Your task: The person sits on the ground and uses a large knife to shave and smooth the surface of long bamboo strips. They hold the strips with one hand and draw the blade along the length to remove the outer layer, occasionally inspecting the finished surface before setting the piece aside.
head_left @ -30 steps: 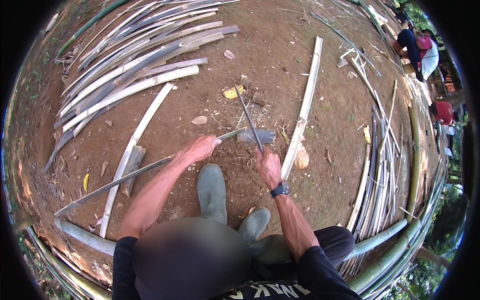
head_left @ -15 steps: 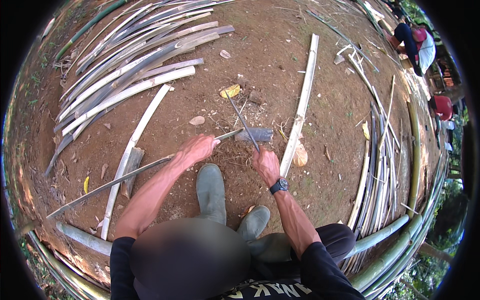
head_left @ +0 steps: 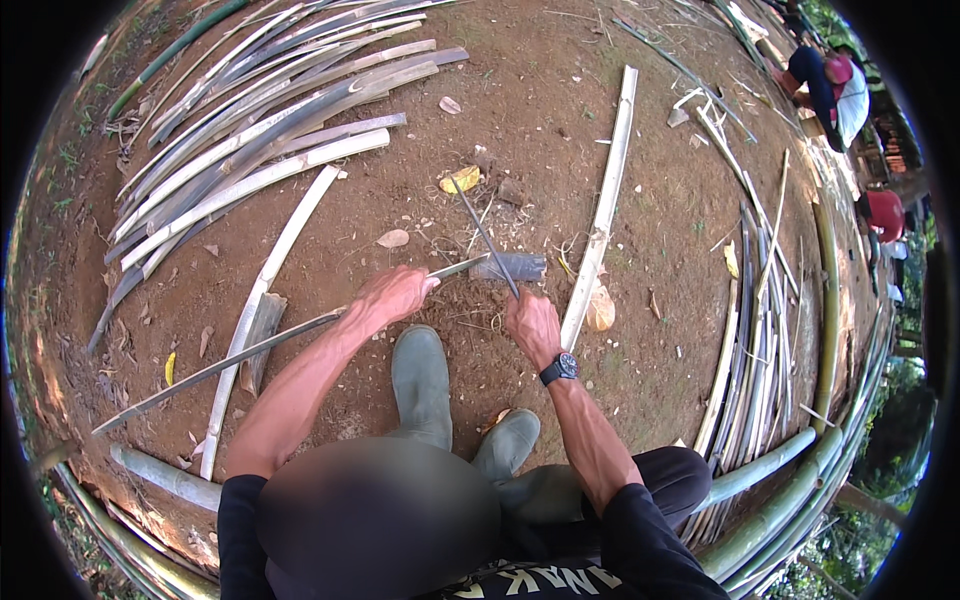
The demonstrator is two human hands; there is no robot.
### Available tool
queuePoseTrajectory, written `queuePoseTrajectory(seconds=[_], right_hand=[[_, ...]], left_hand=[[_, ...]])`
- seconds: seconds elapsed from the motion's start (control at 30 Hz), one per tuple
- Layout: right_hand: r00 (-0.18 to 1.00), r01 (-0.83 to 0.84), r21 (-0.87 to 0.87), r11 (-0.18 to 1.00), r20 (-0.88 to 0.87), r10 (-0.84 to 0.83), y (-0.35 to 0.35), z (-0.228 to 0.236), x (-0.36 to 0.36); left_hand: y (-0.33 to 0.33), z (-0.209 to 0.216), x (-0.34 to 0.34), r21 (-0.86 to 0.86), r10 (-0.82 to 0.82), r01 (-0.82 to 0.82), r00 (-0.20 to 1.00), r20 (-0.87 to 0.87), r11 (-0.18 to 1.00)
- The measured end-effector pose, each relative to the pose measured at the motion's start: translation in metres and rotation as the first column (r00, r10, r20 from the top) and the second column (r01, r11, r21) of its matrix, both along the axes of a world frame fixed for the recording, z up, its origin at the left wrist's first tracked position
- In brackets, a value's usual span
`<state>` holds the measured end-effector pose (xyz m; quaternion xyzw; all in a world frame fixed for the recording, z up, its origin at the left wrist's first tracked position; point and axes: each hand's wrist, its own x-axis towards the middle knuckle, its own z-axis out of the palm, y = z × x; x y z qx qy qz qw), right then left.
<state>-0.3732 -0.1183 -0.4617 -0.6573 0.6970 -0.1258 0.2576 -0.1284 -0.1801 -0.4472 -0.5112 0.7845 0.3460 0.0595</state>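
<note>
My left hand (head_left: 388,302) is closed around a long bamboo strip (head_left: 225,378), which slants from the lower left up to the middle. The strip's far end reaches a short grey bamboo piece (head_left: 522,266) lying on the soil. My right hand (head_left: 533,328), a watch on its wrist, grips a long-bladed knife (head_left: 483,231); its handle is hidden in the fist. The blade points away and slightly left, passing over the grey piece close to the strip's end. Whether blade and strip touch, I cannot tell.
Split bamboo strips (head_left: 270,130) lie piled at the far left. A pale slat (head_left: 605,200) rests right of my hands, and thinner strips (head_left: 760,340) are heaped farther right. Bamboo poles (head_left: 780,505) run along the near right edge. Another person (head_left: 835,90) crouches at the far right.
</note>
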Motion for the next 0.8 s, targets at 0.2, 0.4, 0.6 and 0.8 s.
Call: queuePoseTrajectory(seconds=[0.2, 0.4, 0.6, 0.8], right_hand=[[0.998, 0.025, -0.016, 1.0, 0.066, -0.024, -0.006, 0.03, 0.012], [1.0, -0.026, 0.009, 1.0, -0.004, 0.026, 0.014, -0.008, -0.013], [0.99, 0.069, -0.085, 0.994, 0.126, -0.058, -0.01, 0.039, 0.016], [0.999, -0.019, 0.03, 0.999, -0.028, 0.02, 0.025, -0.017, -0.014]], left_hand=[[0.004, -0.004, 0.006, -0.026, 0.009, -0.009, 1.0, -0.008, 1.0], [0.0, -0.007, 0.001, -0.025, -0.003, 0.003, 1.0, -0.017, 1.0], [0.007, -0.008, 0.006, -0.061, 0.004, -0.007, 0.999, -0.048, 0.998], [0.012, -0.007, 0.003, 0.02, 0.028, -0.028, 0.999, -0.015, 0.999]])
